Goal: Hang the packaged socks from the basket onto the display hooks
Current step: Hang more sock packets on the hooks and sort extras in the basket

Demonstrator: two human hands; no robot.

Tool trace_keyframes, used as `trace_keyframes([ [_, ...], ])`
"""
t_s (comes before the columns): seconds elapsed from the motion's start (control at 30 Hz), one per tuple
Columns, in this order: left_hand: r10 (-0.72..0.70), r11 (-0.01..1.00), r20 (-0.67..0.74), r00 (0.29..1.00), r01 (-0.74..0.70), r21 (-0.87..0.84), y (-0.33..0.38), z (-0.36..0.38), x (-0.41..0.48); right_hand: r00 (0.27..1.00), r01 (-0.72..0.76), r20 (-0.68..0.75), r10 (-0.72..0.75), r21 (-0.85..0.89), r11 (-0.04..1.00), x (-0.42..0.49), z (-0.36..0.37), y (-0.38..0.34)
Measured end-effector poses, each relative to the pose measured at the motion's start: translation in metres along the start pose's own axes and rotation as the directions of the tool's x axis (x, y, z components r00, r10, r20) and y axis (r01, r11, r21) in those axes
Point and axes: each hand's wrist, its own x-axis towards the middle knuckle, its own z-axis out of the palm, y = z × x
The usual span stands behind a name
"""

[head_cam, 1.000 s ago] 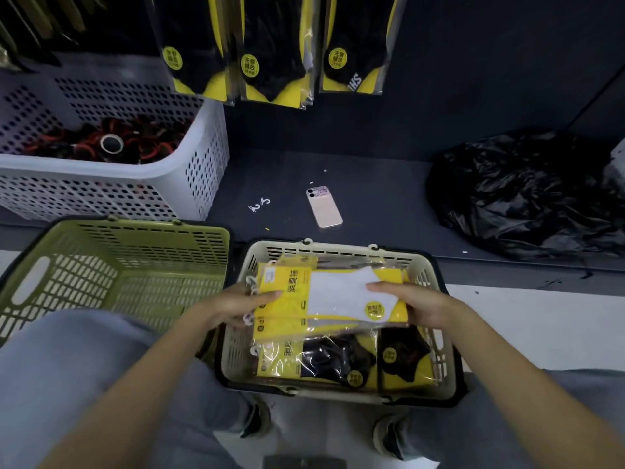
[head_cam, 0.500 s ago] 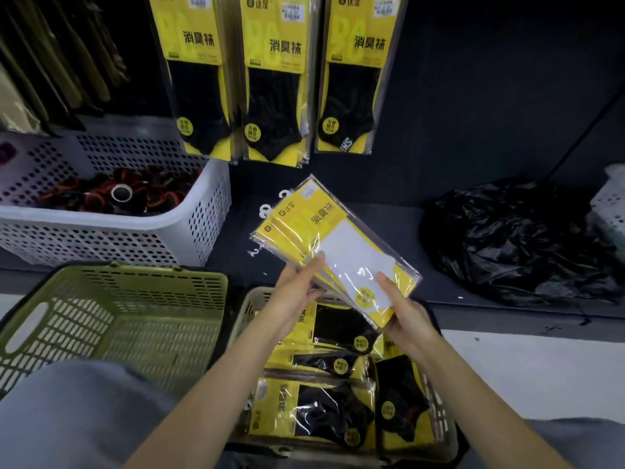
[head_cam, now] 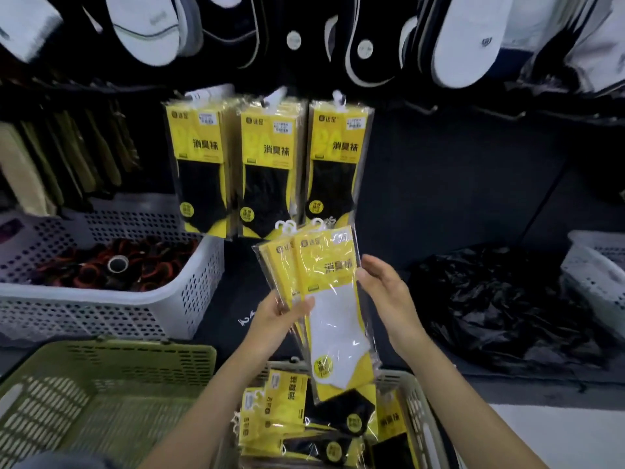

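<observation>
A small stack of yellow packs with white socks [head_cam: 333,319] stands upright in front of me, white hanger tabs on top. My left hand [head_cam: 282,314] pinches the stack at its left edge, and my right hand [head_cam: 385,292] touches its right edge with the fingers spread. Below, the beige basket [head_cam: 424,411] holds several yellow packs of black socks [head_cam: 304,421]. Three rows of black sock packs [head_cam: 270,167] hang on display hooks just above the held stack.
An empty green basket [head_cam: 101,397] sits at lower left. A white perforated bin [head_cam: 111,302] with dark rolled items stands on the shelf at left. A black plastic bag [head_cam: 507,306] lies at right. White and black socks [head_cam: 463,35] hang along the top.
Both hands lifted the white sock packs out of the basket and turned them from lying flat to upright, up toward the hanging packs. My view tilted up, showing the hooks.
</observation>
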Motion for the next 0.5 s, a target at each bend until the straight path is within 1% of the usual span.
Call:
trace_keyframes([
  [0.1,0.052,0.998,-0.006,0.999,-0.052,-0.026,0.017,-0.004,0.006,0.999,0.049,-0.014,-0.048,0.071,0.996,0.016,0.017,-0.023],
  [0.17,0.079,0.996,-0.038,0.996,-0.080,-0.036,0.030,-0.009,0.012,0.997,0.075,-0.021,-0.073,0.094,0.993,0.024,0.027,-0.035],
  [0.23,0.110,0.993,-0.062,0.992,-0.112,-0.032,0.042,-0.016,0.018,0.996,0.084,-0.016,-0.083,0.122,0.989,0.029,0.033,-0.044],
  [0.37,0.181,0.980,-0.053,0.982,-0.185,-0.072,0.060,-0.033,0.031,0.995,0.096,0.005,-0.099,0.163,0.982,0.041,0.036,-0.059],
  [0.43,0.198,0.973,-0.102,0.975,-0.208,-0.098,0.071,-0.046,0.039,0.992,0.126,-0.027,-0.123,0.165,0.978,0.050,0.032,-0.068],
  [0.5,0.228,0.968,-0.167,0.959,-0.242,-0.071,0.086,-0.060,0.046,0.983,0.177,-0.068,-0.170,0.118,0.977,0.062,0.028,-0.079],
])
